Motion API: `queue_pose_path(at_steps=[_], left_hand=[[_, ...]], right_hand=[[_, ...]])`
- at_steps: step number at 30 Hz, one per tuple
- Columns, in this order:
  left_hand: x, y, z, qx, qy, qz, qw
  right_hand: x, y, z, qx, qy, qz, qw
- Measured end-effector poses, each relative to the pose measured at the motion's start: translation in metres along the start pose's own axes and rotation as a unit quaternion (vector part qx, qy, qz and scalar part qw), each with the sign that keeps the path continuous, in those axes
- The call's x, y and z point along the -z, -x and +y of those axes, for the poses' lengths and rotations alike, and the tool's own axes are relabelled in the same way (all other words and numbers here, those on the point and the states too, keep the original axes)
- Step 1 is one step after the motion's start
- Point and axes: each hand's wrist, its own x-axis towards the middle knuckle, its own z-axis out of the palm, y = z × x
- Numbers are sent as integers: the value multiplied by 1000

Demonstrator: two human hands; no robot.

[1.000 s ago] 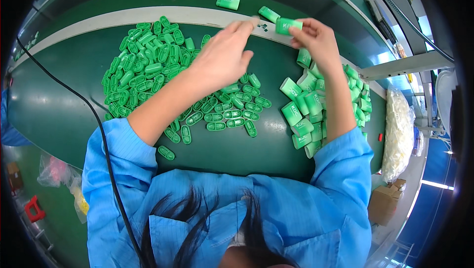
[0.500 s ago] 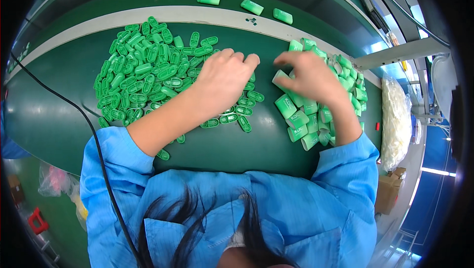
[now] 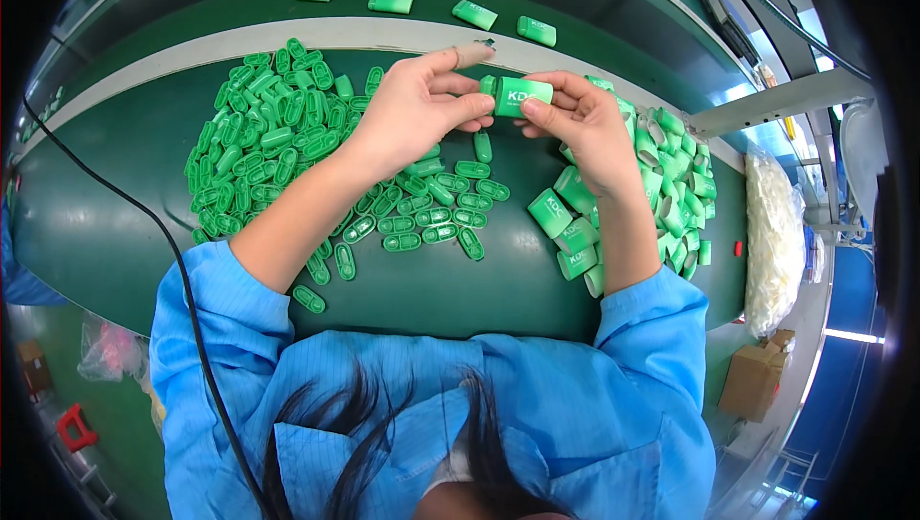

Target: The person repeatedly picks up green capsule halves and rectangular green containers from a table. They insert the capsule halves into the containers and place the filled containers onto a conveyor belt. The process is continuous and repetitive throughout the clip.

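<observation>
Over the table's far part, my two hands meet around a pair of green pieces. My right hand [image 3: 592, 132] pinches a light green, flattened sleeve-like shell [image 3: 525, 96] between thumb and fingers. At the shell's left end, the fingertips of my left hand [image 3: 414, 108] grip a small green oval cap [image 3: 488, 86]; whether it sits inside the shell's opening I cannot tell. Left of and below my left hand spreads a heap of green oval caps [image 3: 278, 132], some loose near the middle. Beside and under my right hand lies a heap of green shells [image 3: 671, 184].
Beyond a pale rail [image 3: 355, 33], several green shells [image 3: 393, 1] lie spaced out on a green strip. A black cable [image 3: 177, 252] hangs across the left. A metal bar [image 3: 781, 106], a bag of pale pieces [image 3: 771, 242] and a cardboard box [image 3: 754, 381] are at right.
Both hands have come together. My right hand has lifted a shell from beside the right heap, and my left now holds a cap against it. Shells beyond the rail have shifted slightly left.
</observation>
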Motion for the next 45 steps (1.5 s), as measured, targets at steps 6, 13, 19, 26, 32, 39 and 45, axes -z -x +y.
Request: queue_pose_path(at_steps=[6,13,19,26,32,39,45], left_hand=[[-2,0,-6,5,-11,32,999],[-9,5,-10,-67,-24,56,996],[-13,7,-12,-83,-21,66,994],[-12,4,-18,-109,-25,42,993],[-19,18,-7,-178,-290,100,935],[-22,19,-7,-167,-250,103,948],[-34,24,-18,-244,-298,130,913]], right_hand=[[-3,0,13,-12,-28,7,1000],[-2,2,9,6,-63,-7,998],[0,4,6,-4,-51,-1,999],[-6,8,7,55,-4,30,998],[-12,11,7,71,35,45,996],[-19,15,9,105,57,80,990],[-26,18,10,136,120,118,976]])
